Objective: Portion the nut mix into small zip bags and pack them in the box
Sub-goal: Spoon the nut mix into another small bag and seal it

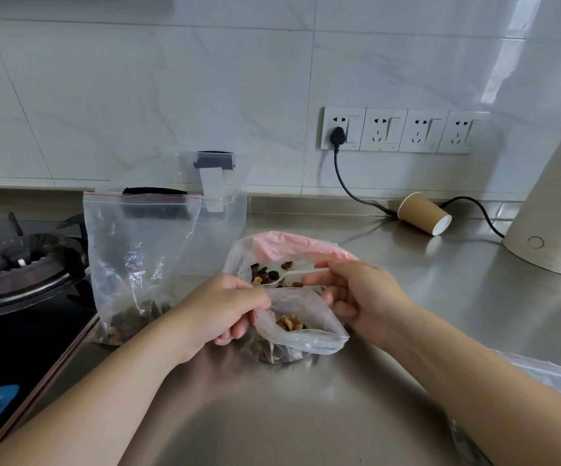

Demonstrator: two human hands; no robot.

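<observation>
While a paper cup [424, 214] lies behind, a filled zip bag [137, 264] stands left.

We note the cream electric kettle [554, 210] is cut off by the right edge. The black gas hob [20, 264] runs off the left edge. A clear zip bag with a red line [548, 375] at lower right is partly hidden by the right forearm. The clear plastic lidded box [225, 203] stands half concealed behind the upright clear zip bag [137, 257]. The left hand's fingers [235, 331] curl under, tips unseen.
</observation>
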